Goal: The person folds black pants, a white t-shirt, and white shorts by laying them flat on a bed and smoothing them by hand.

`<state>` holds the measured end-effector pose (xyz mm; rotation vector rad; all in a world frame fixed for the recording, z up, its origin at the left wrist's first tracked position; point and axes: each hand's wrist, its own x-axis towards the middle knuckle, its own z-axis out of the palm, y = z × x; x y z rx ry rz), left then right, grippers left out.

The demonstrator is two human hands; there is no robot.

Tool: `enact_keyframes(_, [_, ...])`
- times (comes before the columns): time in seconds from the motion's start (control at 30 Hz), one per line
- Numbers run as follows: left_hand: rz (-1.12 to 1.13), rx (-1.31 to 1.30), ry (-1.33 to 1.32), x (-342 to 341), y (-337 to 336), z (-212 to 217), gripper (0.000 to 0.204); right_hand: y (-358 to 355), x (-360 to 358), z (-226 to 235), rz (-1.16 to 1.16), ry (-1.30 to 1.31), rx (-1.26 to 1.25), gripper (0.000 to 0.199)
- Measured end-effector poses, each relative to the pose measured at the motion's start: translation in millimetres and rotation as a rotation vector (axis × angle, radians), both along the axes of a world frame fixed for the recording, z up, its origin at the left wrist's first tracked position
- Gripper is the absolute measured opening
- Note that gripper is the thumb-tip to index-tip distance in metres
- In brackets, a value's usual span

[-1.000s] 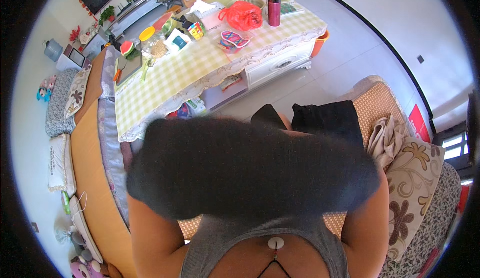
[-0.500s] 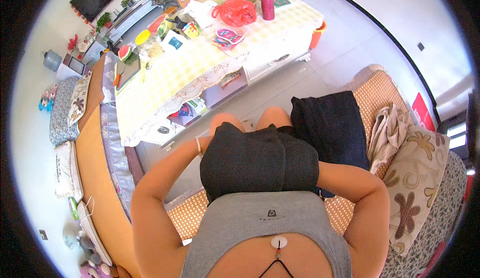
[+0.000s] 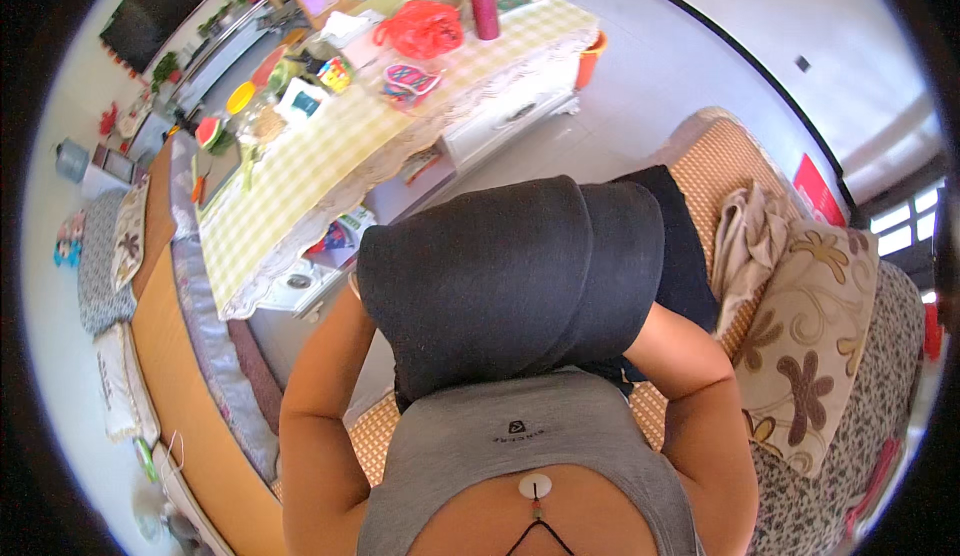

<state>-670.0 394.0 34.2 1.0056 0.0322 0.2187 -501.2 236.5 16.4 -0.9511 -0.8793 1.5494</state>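
A folded black garment point(image 3: 505, 271), which looks like thick cloth, is held up in front of my body over my lap. My left forearm point(image 3: 330, 346) runs up to its left edge, where a light wristband point(image 3: 355, 284) shows. My right forearm point(image 3: 680, 351) goes behind its lower right side. Both hands and all fingers are hidden by the cloth, so their grip does not show. Another black cloth point(image 3: 688, 251) lies on the woven seat to the right, partly covered by the garment.
A table with a yellow checked cloth point(image 3: 300, 186) stands ahead, bearing a red plastic bag point(image 3: 420, 31), a pink flask point(image 3: 484, 6) and food. On the right are a crumpled beige cloth point(image 3: 745, 246) and a floral cushion point(image 3: 815, 346). A long sofa point(image 3: 190, 386) runs along the left.
The black garment has been raised from my lap and spreads wider, now hiding my knees. My forearms have moved up with it. The view has shifted slightly.
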Motion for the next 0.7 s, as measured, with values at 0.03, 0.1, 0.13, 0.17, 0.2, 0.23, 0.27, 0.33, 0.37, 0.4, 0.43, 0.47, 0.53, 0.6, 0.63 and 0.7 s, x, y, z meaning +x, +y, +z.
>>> enact_keyframes(0.03, [0.025, 0.087, -0.028, 3.5, -3.8, -3.3, 0.076, -6.4, 11.0, 7.4, -0.036, 0.027, 0.005, 0.046])
enact_keyframes(0.1, [0.084, 0.264, -0.087, 9.8, -12.3, -7.0, 0.082, -24.9, 29.2, 21.9, -0.105, 0.052, 0.011, 0.046])
enact_keyframes(0.13, [0.108, 0.340, -0.122, 13.9, -17.9, -7.1, 0.084, -34.5, 36.7, 29.8, -0.139, 0.052, 0.018, 0.046])
enact_keyframes(0.17, [0.124, 0.395, -0.145, 19.3, -24.3, -6.5, 0.087, -41.1, 43.0, 36.3, -0.174, 0.049, 0.021, 0.046])
enact_keyframes(0.2, [0.141, 0.450, -0.154, 24.7, -32.3, -4.9, 0.090, -49.4, 48.6, 43.3, -0.210, 0.042, 0.027, 0.046])
enact_keyframes(0.23, [0.165, 0.490, -0.135, 29.9, -41.3, 0.3, 0.093, -56.2, 54.1, 52.1, -0.226, 0.028, 0.043, 0.046])
enact_keyframes(0.27, [0.189, 0.536, -0.105, 37.3, -47.7, 6.4, 0.086, -60.2, 55.9, 59.6, -0.247, 0.005, 0.050, 0.046])
enact_keyframes(0.33, [0.235, 0.630, -0.044, 53.3, -59.9, 20.4, 0.073, -63.6, 53.3, 76.3, -0.269, -0.042, 0.076, 0.046])
enact_keyframes(0.37, [0.249, 0.523, 0.032, 61.4, -58.2, 15.3, 0.068, -62.1, 51.0, 83.2, -0.290, -0.082, 0.079, 0.047])
enact_keyframes(0.4, [0.262, 0.416, 0.108, 69.1, -56.0, 13.8, 0.063, -59.1, 52.7, 89.4, -0.327, -0.125, 0.073, 0.047])
enact_keyframes(0.43, [0.342, 0.495, 0.137, 74.5, -53.6, 20.8, 0.051, -50.9, 58.9, 91.2, -0.395, -0.179, 0.038, 0.047])
enact_keyframes(0.47, [0.337, 0.454, 0.043, 87.6, -51.1, 29.3, 0.043, -52.1, 68.2, 96.4, -0.477, -0.208, 0.000, 0.047])
enact_keyframes(0.53, [0.346, 0.291, 0.087, 98.6, -56.5, 62.8, 0.046, -61.1, 93.6, 107.5, -0.652, -0.219, -0.059, 0.047])
enact_keyframes(0.6, [0.338, 0.135, -0.002, 106.7, -65.2, 89.2, 0.033, -81.2, 115.0, 115.3, -0.828, -0.206, -0.097, 0.047])
enact_keyframes(0.63, [0.345, 0.210, -0.023, 111.3, -59.9, 85.8, 0.031, -92.1, 122.2, 118.3, -0.922, -0.153, -0.084, 0.047])
enact_keyframes(0.7, [0.394, 0.455, -0.103, 128.8, -51.5, 71.3, 0.029, -112.2, 123.9, 124.7, -1.154, 0.027, -0.004, 0.043])
